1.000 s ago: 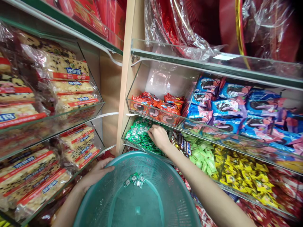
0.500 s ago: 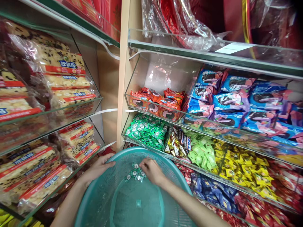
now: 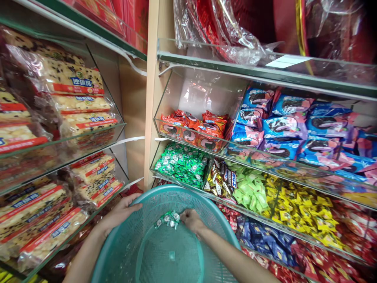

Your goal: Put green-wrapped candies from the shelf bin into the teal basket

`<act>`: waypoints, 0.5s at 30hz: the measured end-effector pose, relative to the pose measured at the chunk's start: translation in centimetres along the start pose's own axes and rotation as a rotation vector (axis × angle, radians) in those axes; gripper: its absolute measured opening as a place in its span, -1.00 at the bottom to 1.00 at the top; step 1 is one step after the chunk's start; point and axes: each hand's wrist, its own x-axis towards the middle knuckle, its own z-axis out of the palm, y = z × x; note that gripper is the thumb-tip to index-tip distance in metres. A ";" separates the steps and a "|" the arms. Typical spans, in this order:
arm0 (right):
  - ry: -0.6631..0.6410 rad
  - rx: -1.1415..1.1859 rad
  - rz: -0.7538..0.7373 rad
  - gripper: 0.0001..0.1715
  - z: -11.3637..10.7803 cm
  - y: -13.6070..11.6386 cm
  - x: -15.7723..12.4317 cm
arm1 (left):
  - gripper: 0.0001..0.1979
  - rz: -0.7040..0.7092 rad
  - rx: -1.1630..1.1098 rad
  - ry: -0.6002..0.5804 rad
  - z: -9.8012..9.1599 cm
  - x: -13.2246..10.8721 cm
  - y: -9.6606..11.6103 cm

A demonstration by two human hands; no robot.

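Note:
A large teal plastic basket (image 3: 118, 243) with mesh sides is in front of me, below the shelves. My left hand (image 3: 120, 212) grips its left rim, thumb inside and fingers over the outer side. Several small green-and-white wrapped candies (image 3: 168, 220) lie in a cluster against the basket's far inner wall. My right hand (image 3: 193, 221) is inside the basket, just right of these candies. Its fingers are curled, with the fingertips beside the cluster; whatever they may hold is hidden.
Beyond the basket, a glass-fronted shelf holds green candies (image 3: 182, 165), chocolate bars (image 3: 220, 177), light-green candies (image 3: 250, 186) and yellow candies (image 3: 300, 208). Red packets (image 3: 194, 125) and blue cookie packs (image 3: 284, 122) sit above; blue candies (image 3: 262, 237) below. Packaged pastries (image 3: 79, 82) fill the left shelves.
My right hand has shifted slightly right and down inside the basket, away from the candies, which now lie lower and flatter. My left hand stays on the rim.

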 end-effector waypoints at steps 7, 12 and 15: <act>0.073 -0.235 -0.062 -0.76 -1.2 -0.6 -0.9 | -0.55 -0.003 0.012 0.018 0.0 -0.2 -0.1; 0.143 -0.571 -0.395 -0.85 -3.0 -4.5 -4.9 | -0.57 0.004 -0.003 -0.011 -0.1 -0.2 -0.1; 0.272 -0.755 -0.653 -0.83 -5.2 -8.1 -7.0 | -0.57 -0.007 -0.012 -0.008 -0.2 -0.2 -0.1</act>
